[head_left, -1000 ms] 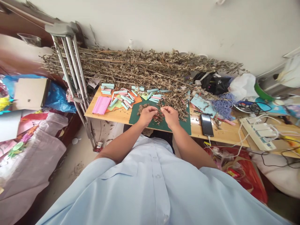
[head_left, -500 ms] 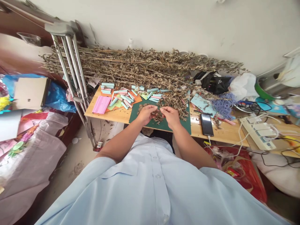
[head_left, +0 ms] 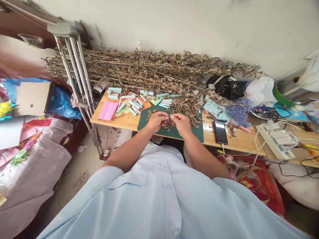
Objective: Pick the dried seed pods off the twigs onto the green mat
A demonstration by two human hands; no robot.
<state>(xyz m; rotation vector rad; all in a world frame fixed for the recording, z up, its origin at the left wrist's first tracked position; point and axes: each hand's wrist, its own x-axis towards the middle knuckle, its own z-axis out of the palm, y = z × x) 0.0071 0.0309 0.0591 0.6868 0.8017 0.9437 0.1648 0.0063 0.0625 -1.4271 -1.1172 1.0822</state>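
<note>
My left hand [head_left: 158,120] and my right hand [head_left: 181,122] face each other, fingertips close together, above a green cutting mat [head_left: 144,123]. Both are closed in a pinch. Bits of dried leaf show at the fingers, but the pieces are too small to make out exactly. Around and behind the hands lies a loose heap of dried leaves [head_left: 190,113] on the mat. Several blue and pink paper rolls [head_left: 164,103] sit just behind the mat's left part. More rolls [head_left: 134,105] rest on orange and green paper farther left, by a folded pink sheet [head_left: 108,111].
Long bundles of dried stalks [head_left: 149,68] line the wall side. Metal crutches [head_left: 79,76] lean at the table's left end. To the right are a phone [head_left: 220,132] with a cable, purple cord [head_left: 239,111], a power strip [head_left: 275,141] and a black bag [head_left: 234,89].
The fingers of both hands have shifted very slightly over the leaves, still pinched. The view has moved a touch; other things lie as before.
</note>
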